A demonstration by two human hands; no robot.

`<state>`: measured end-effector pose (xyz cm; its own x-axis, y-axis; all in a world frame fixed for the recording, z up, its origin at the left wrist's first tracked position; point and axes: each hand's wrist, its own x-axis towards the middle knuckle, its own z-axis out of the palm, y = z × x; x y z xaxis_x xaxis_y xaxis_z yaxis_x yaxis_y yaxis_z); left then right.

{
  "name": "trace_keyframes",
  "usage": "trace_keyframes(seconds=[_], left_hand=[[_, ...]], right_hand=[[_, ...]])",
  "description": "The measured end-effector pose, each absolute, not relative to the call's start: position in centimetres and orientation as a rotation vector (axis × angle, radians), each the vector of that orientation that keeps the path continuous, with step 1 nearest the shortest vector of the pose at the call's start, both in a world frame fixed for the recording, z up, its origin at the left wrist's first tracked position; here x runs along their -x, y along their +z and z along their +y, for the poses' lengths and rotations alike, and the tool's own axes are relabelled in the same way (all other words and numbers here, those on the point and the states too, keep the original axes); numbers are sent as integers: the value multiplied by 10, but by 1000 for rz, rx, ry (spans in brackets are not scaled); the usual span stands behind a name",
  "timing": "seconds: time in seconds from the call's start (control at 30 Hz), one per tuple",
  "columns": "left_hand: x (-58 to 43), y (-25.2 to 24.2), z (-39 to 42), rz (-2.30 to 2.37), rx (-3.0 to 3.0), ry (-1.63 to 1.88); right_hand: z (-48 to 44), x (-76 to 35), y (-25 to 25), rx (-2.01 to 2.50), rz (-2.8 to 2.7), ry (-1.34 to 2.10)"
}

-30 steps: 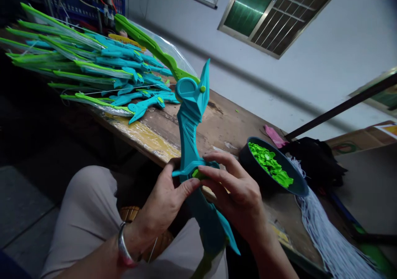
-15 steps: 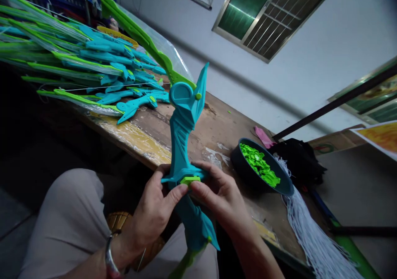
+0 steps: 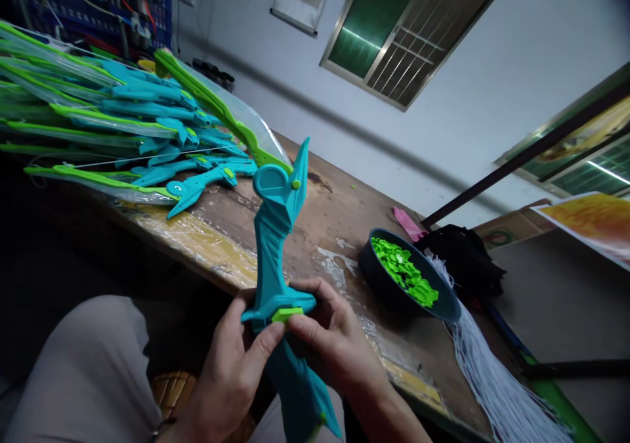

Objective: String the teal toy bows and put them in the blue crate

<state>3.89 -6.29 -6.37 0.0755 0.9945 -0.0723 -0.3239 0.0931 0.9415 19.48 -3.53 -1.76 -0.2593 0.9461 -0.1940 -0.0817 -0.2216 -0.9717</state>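
Note:
Both of my hands grip a teal plastic toy bow that stands nearly upright in front of me over my lap. My left hand wraps its grip from the left, thumb pressed just under a small green clip on the handle. My right hand holds the same spot from the right, thumb beside the green clip and fingers curled behind the handle. The bow's green limb reaches up and left over the table.
A worn wooden table runs across in front. A pile of bagged teal and green bows lies at its left. A dark bowl of green plastic pieces stands right of my hands, with white strings and black cloth beyond.
The green clip now sits flat on the bow's handle and my thumbs press at it. The view has tilted up, so hands and bow sit lower in the frame.

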Motion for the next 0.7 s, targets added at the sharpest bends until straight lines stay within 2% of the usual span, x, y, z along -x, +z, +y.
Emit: trace_keyframes(seconds=[0.23,0.4,0.6,0.7], left_hand=[[-44,-56,-48,1089,-1030,1309],[-50,-57,-22,1181,-1120,1343],[-50,-55,-6,679,-695,1115],[-46,-49,-3,616,-630,1047]], right_hand=[[-14,-201,-4,1237,-1545,1355],[5,-202,-9,1294,-1543,1216],[14,-207,-13,1310,-1451,1284],[16,-208,-9,1315,-1461,1309]])
